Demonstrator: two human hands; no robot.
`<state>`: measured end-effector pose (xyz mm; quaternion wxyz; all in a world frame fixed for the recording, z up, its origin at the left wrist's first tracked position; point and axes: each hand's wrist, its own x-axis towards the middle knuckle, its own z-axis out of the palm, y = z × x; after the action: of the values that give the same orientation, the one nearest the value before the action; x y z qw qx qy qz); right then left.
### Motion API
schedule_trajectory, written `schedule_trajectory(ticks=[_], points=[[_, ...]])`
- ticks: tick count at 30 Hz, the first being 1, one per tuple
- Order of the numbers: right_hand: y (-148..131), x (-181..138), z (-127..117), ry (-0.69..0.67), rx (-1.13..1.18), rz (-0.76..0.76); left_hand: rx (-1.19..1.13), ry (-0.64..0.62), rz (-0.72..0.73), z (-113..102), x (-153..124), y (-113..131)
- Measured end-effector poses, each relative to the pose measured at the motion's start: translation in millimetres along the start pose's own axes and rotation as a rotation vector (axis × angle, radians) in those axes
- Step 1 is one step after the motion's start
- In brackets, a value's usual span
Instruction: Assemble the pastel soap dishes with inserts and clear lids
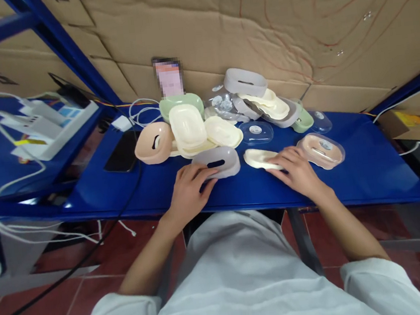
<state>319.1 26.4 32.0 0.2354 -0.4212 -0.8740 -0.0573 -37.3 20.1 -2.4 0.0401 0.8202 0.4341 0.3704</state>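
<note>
My left hand [194, 188] grips the near-left side of a grey oval soap dish base [229, 161] with a slot in its floor, fingers over the wall and thumb in front. To its right, a shallow cream soap dish tray [258, 158] is pinched at its right end by my right hand [295, 170]. The two pieces are apart, near the front of the blue table [251, 190]. Just past my right fingers sits a pink soap dish [323, 148] under a clear lid.
Behind lie cream trays [188, 124], a peach base [154, 143], a green base [181, 102], grey bases [246, 82] and clear lids [255, 131]. A black phone [120, 153] and white charger [121, 123] are at left. Cardboard [210, 26] backs the table.
</note>
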Motion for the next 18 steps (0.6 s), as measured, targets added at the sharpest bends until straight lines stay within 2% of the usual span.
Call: schedule_trajectory(ticks=[2, 5, 8, 11, 14, 18], points=[[-10, -22, 0, -0.008, 0.024, 0.071, -0.029, 0.062, -0.063, 0, 1, 0], [-27, -35, 10, -0.063, 0.121, 0.102, -0.078, 0.051, -0.062, 3, 3, 3], [-43, -26, 23, -0.106, 0.283, 0.022, -0.11, -0.002, 0.002, 6, 4, 5], [-51, -13, 31, -0.049, 0.385, -0.054, -0.128, -0.032, 0.037, 6, 3, 5], [-51, -7, 33, 0.042, 0.3, -0.028, -0.15, -0.064, 0.09, 7, 2, 7], [-43, -8, 28, -0.014, 0.158, -0.034, -0.176, -0.177, 0.197, 10, 2, 12]])
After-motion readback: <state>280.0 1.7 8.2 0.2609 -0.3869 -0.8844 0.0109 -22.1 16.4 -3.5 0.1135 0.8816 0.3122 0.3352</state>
